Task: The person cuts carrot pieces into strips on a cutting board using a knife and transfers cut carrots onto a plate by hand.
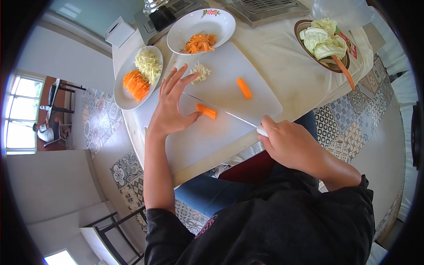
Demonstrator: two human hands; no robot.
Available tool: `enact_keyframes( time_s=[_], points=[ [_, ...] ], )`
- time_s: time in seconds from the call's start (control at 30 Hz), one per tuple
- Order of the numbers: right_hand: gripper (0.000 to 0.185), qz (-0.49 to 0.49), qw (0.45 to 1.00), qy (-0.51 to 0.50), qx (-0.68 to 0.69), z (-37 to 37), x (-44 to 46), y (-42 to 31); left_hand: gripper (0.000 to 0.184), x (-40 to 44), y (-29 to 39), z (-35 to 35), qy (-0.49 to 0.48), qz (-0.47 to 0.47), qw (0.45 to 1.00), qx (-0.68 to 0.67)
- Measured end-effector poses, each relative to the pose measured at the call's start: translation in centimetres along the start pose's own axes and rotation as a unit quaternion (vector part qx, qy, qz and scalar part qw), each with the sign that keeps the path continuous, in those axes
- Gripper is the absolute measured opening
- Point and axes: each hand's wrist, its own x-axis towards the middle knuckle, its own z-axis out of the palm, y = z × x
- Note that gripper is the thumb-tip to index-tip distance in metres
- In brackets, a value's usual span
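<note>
My left hand (170, 101) is open over the cutting board (176, 150), fingers spread, with the thumb tip beside a short carrot piece (206, 111). That piece shows a lengthwise split. My right hand (287, 142) is closed round the white handle of a knife (242, 119). Its thin blade points left across the board, just beyond the split carrot; its middle blends into the white surface. Farther right on the board lies another carrot stick (244, 88). Finely chopped white bits (200, 72), perhaps garlic, sit in a small heap past my left fingertips.
An oval plate (121, 98) at the left holds shredded carrot and cabbage. Behind the board, a flowered bowl (176, 33) contains orange strips. A brown bowl (297, 30) with cabbage and an orange-handled tool (343, 73) stands far right. Portable stoves (269, 11) line the back.
</note>
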Motion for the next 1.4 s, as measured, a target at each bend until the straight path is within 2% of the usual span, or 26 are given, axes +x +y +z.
enact_keyframes(
  time_s=[0.53,0.63,0.73,0.83,0.93,1.07,1.4],
  points=[
    [0.021,-0.009,1.0,-0.012,-0.003,-1.0,-0.5,0.0,0.085,0.0,-0.3,0.3,-0.013,-0.005,1.0,-0.015],
    [0.021,-0.006,1.0,-0.002,0.016,-0.9,-0.8,0.1,0.08,-0.1,0.1,-0.2,0.0,0.0,0.999,-0.032],
    [0.022,0.001,0.999,-0.003,0.033,-1.0,-1.2,-0.4,0.068,0.0,-0.9,-1.4,0.003,0.066,0.991,-0.115],
    [0.022,0.002,0.999,-0.023,0.037,-0.8,-1.5,-1.3,0.052,0.1,-0.4,-0.6,0.055,0.033,0.988,-0.142],
    [0.021,-0.005,0.999,-0.028,0.037,-0.3,-1.6,-1.6,0.043,0.3,0.9,0.8,0.071,0.004,0.997,-0.028],
    [0.019,-0.001,0.999,-0.026,0.048,0.2,-1.4,-1.9,0.044,0.0,0.7,1.9,0.032,-0.028,0.999,0.029],
    [0.016,-0.005,0.999,-0.02,0.05,0.7,-1.1,-1.7,0.045,0.0,0.1,2.4,0.0,-0.043,0.998,0.037]
  ],
)
